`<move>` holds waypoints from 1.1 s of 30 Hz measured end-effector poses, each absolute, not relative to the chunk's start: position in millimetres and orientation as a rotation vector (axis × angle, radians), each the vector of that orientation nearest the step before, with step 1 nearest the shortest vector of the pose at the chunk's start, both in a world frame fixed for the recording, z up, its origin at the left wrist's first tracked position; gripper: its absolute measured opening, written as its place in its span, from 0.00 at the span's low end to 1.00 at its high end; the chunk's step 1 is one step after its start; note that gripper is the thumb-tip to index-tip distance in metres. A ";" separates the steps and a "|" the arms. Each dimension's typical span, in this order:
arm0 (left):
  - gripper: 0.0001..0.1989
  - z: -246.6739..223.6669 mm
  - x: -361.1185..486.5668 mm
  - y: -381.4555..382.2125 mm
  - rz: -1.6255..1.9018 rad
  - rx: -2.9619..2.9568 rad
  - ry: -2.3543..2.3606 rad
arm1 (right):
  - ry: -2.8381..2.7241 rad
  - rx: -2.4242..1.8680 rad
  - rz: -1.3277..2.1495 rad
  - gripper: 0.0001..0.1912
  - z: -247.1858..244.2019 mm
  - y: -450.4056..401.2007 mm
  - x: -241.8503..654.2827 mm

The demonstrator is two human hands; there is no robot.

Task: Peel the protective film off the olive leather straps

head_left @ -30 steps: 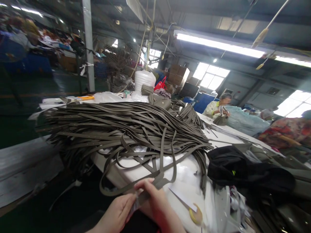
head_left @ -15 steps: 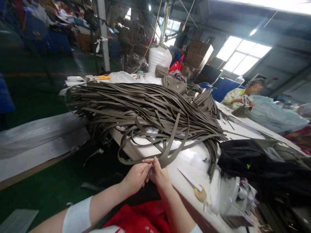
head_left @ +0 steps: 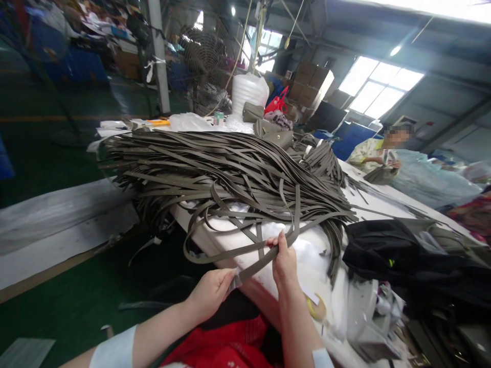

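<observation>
A long dark grey-brown strap (head_left: 258, 265) runs between my two hands above the near edge of the white table. My left hand (head_left: 213, 291) is closed on the strap's end, where a small clear or silvery piece shows at the fingertips. Further up and to the right, my right hand (head_left: 284, 255) grips the same strap, thumb on top. Beyond them a large pile of similar straps (head_left: 207, 158) covers the table, with a few loose loops hanging toward me.
A yellow tape roll (head_left: 316, 307) lies at the table's near edge. Black fabric (head_left: 379, 243) is at the right. Across the table, a person (head_left: 378, 153) handles something. A metal post (head_left: 158, 61) and a fan (head_left: 204, 59) stand behind.
My right hand has moved up and right along the strap, away from my left hand. My left hand has shifted slightly down and left, so a length of strap now shows between them.
</observation>
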State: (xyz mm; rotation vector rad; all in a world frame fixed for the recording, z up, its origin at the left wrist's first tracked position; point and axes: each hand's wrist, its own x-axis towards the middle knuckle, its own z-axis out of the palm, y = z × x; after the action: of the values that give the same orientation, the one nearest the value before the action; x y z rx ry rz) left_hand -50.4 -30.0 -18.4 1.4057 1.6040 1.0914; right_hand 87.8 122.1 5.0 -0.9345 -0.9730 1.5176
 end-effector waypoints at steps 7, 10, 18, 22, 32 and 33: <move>0.27 -14.9 -45.8 -22.1 1.116 1.463 1.668 | -1.082 -0.972 1.496 0.25 -16.7 97.3 71.0; 0.27 -13.3 -47.4 -18.0 1.115 1.470 1.673 | -1.027 -0.930 1.535 0.24 -8.4 89.9 69.4; 0.30 -5.0 -45.8 -12.7 1.085 1.383 1.514 | -1.186 -0.779 1.571 0.28 15.9 72.0 75.6; 0.30 0.5 -36.5 -4.1 1.184 1.307 1.361 | -1.204 -0.819 1.561 0.27 2.1 56.7 64.4; 0.32 -15.3 -29.4 -9.1 1.130 1.351 1.409 | -1.030 -0.727 1.539 0.27 41.3 82.5 89.7; 0.32 -19.8 -28.8 -11.5 1.095 1.296 1.390 | -1.077 -0.736 1.512 0.27 42.7 86.8 94.0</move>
State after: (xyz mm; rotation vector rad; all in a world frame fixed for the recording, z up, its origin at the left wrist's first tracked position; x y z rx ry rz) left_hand -28.8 -11.5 -19.8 1.2961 1.3897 1.0952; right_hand 94.0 86.8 42.7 -0.7360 -1.0770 1.5120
